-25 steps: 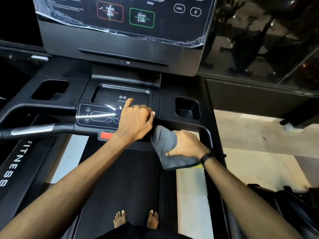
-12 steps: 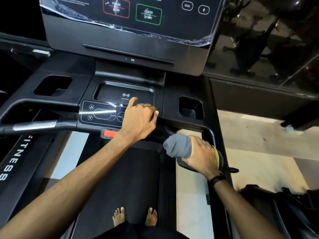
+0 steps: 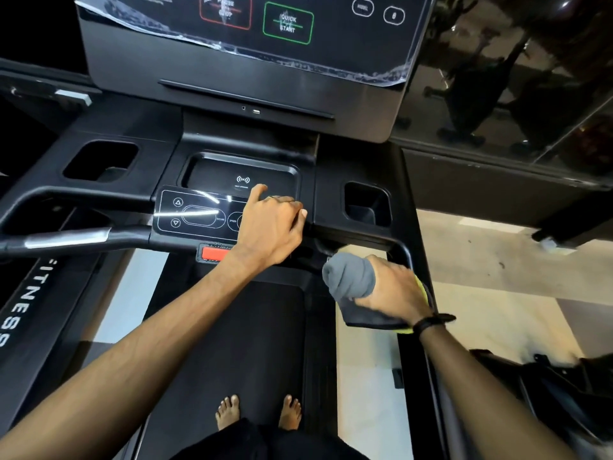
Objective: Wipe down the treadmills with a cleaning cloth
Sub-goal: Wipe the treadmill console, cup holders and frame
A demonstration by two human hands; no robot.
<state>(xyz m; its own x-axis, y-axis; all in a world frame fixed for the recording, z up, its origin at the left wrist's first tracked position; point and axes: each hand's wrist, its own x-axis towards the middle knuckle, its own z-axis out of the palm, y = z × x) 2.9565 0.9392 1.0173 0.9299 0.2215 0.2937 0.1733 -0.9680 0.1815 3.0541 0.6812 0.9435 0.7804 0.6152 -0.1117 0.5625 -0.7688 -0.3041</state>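
Observation:
I stand barefoot on a black treadmill (image 3: 358, 161). My right hand (image 3: 393, 287) grips a grey cleaning cloth (image 3: 350, 277) with a yellow underside, bunched around the right handlebar just below the console's right corner. My left hand (image 3: 270, 224) rests on the right end of the glossy control panel (image 3: 195, 214), fingers curled over its front edge and the thumb pointing up toward the tray. A red stop tab (image 3: 214, 253) sits just under the left wrist.
The display screen (image 3: 288, 21) with a peeling plastic film rises ahead. Cup holders lie at left (image 3: 99, 161) and right (image 3: 366, 204). The belt (image 3: 232, 327) runs under my feet. Another treadmill stands at left; dark equipment sits at lower right by a tiled floor (image 3: 497, 293).
My right hand has slid the cloth rightward along the right handlebar and bunched it around the bar. The left hand has stayed on the control panel.

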